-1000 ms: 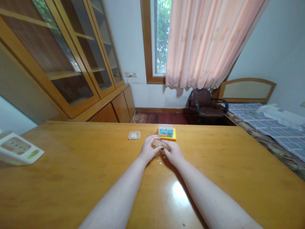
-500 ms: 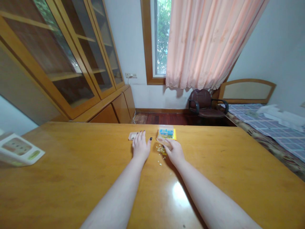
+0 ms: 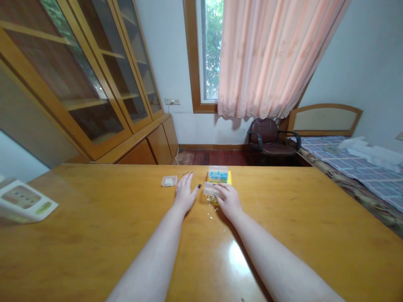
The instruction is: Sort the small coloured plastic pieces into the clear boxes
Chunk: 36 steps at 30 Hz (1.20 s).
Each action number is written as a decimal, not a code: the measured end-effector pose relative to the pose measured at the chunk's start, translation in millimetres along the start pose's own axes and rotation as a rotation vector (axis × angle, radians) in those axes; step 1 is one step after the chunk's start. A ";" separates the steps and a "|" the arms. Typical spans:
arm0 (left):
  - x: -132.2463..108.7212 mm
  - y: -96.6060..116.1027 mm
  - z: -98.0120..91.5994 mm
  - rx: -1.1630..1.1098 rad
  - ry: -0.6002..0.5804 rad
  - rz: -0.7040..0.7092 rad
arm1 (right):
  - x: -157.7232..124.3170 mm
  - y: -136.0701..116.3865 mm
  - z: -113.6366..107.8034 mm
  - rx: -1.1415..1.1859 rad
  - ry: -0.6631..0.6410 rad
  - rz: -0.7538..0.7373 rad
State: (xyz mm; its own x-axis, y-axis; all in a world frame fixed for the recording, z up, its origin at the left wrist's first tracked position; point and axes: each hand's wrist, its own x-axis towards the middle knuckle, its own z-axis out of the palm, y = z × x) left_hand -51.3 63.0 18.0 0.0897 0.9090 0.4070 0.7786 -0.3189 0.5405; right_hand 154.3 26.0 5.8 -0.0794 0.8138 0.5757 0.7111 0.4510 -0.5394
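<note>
My right hand (image 3: 229,200) grips a clear plastic box (image 3: 210,188) by its right side, above small pale pieces (image 3: 210,199) scattered on the table. Beyond it lies another clear container with blue contents (image 3: 218,173), on top of something yellow (image 3: 229,178). A bit of yellow also shows under the pale pieces, partly hidden by my right hand. My left hand (image 3: 184,196) is open, fingers stretched forward and thumb apart, low over the table. Just left of its fingertips lies a small flat clear case (image 3: 169,181) with a white piece in it.
The wooden table (image 3: 126,235) spans the foreground. A white plastic device (image 3: 28,199) stands at its left edge. Past the table are a glass-door cabinet (image 3: 103,100), a brown armchair (image 3: 266,136) and a bed (image 3: 355,159).
The flat clear case now lies farther left, apart from my left hand, which had covered part of it. The box in my right hand has turned and shows its long side.
</note>
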 end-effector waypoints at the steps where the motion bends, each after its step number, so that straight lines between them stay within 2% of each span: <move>1: -2.1 6.3 1.3 -0.103 -0.110 0.137 | -0.3 0.1 0.7 -0.002 -0.012 -0.017; 3: -5.6 15.4 4.7 -0.274 -0.248 0.274 | -1.0 -0.5 1.2 0.005 -0.041 -0.059; 6: -5.3 18.1 5.2 -0.386 -0.265 0.257 | -1.8 -2.9 -0.2 0.009 -0.048 -0.094; 8: -0.9 12.3 -1.0 -0.352 -0.176 0.209 | -2.1 -4.7 -1.8 0.001 -0.030 -0.085; 10: 5.0 1.8 -10.8 -0.269 0.018 0.130 | -2.2 -5.8 -3.3 -0.003 -0.005 -0.055; 12: 9.8 -10.3 -19.1 -0.169 0.212 -0.020 | -2.3 -5.9 -4.2 -0.002 0.015 -0.017; 13: 11.2 -15.8 -21.1 -0.121 0.235 -0.074 | -2.2 -5.6 -4.4 0.000 0.018 -0.003; 15: 11.6 -23.7 -20.1 -0.057 0.168 -0.078 | -2.1 -4.5 -4.5 0.004 0.018 0.013; 19: 8.6 -26.7 -6.8 0.076 -0.047 0.034 | -1.7 -2.9 -4.3 0.000 0.039 0.007; 21: 7.6 -24.6 -2.3 0.165 -0.067 0.060 | -1.3 -2.9 -4.1 -0.003 0.055 0.008; 24: 5.8 -17.7 -0.7 0.282 0.032 0.028 | -1.0 -3.5 -3.5 0.000 0.062 0.019; 26: 3.4 -9.6 0.2 0.307 0.059 0.047 | -0.9 -3.6 -3.0 0.003 0.060 0.021; 29: -1.9 4.5 4.1 0.288 -0.121 0.166 | -0.8 -3.0 -2.5 0.009 0.057 0.017; 32: -5.5 12.4 7.7 0.354 -0.246 0.096 | -0.6 -1.8 -2.4 0.010 0.052 0.019; 36: -4.9 11.2 5.8 0.434 -0.246 -0.066 | -0.7 -0.5 -1.9 -0.005 0.038 0.029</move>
State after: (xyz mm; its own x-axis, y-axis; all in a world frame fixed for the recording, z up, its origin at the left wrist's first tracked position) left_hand -39.4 56.5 17.8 0.1347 0.9766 0.1678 0.9694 -0.1650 0.1820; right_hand 155.4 24.5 6.7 -0.0325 0.8118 0.5831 0.7162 0.4258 -0.5529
